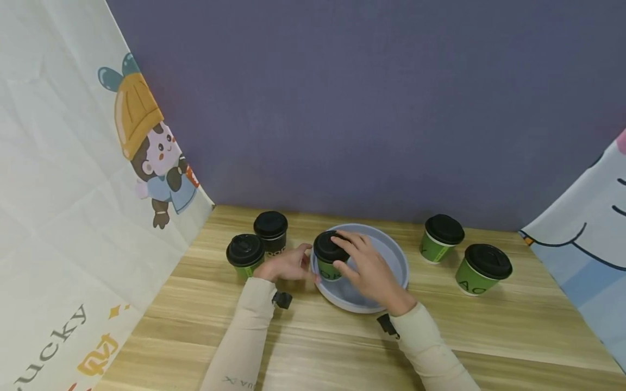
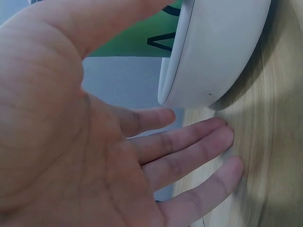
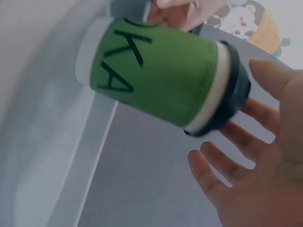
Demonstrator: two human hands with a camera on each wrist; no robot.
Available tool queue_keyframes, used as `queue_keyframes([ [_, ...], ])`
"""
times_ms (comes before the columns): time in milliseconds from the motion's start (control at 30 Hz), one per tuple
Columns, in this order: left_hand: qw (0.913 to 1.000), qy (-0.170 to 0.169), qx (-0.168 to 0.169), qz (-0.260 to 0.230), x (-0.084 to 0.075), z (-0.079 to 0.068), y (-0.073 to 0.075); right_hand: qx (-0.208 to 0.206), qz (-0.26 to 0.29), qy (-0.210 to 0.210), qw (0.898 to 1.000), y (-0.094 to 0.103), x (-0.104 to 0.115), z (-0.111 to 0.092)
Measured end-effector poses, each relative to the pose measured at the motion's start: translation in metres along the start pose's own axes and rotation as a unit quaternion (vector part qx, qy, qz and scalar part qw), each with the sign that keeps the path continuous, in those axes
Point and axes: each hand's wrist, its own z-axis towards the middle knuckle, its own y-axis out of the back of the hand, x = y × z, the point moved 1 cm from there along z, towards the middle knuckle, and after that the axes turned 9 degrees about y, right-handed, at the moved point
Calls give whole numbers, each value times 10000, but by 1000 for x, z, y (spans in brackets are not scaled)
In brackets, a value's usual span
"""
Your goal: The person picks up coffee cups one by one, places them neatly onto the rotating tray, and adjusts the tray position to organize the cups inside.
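Note:
A green paper cup with a black lid (image 1: 329, 267) stands at the left side of a round grey tray (image 1: 368, 300). My right hand (image 1: 368, 270) is spread over the lid's right side. In the right wrist view the fingertips pass behind the black lid (image 3: 232, 90), and the thumb stands apart from it; whether the fingers touch it is unclear. My left hand (image 1: 289, 264) is at the tray's left rim with its palm turned towards the tray. The left wrist view shows its fingers (image 2: 189, 151) extended, holding nothing, beside the tray's pale outer wall (image 2: 222, 56).
Left of the tray are another green cup (image 1: 245, 252), close to the left wrist, and a black cup (image 1: 271, 231). Two more green cups, one farther back (image 1: 440, 239) and one nearer (image 1: 481, 271), stand on the right of the wooden table (image 1: 313, 353). A dark panel (image 1: 342, 108) rises behind.

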Motion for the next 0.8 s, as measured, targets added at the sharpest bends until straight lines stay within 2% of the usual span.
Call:
queue_keyframes([
  [133,9999,11,-112,122,-2,0,-2,-307,149,-50,9994,12,-9,-1],
  [267,9997,-29,-226,129,-3,0,-4,-452,216,-276,9984,28,-24,-5],
  [367,9996,-30,-260,103,-5,-1,-5,-528,147,-507,9972,41,-35,-10],
  [600,9995,-22,-299,67,-6,2,-6,-990,-5,-819,9917,70,-62,-26],
  [800,9997,-22,-253,54,-5,5,-7,-988,17,-1527,9833,98,-82,-46],
])
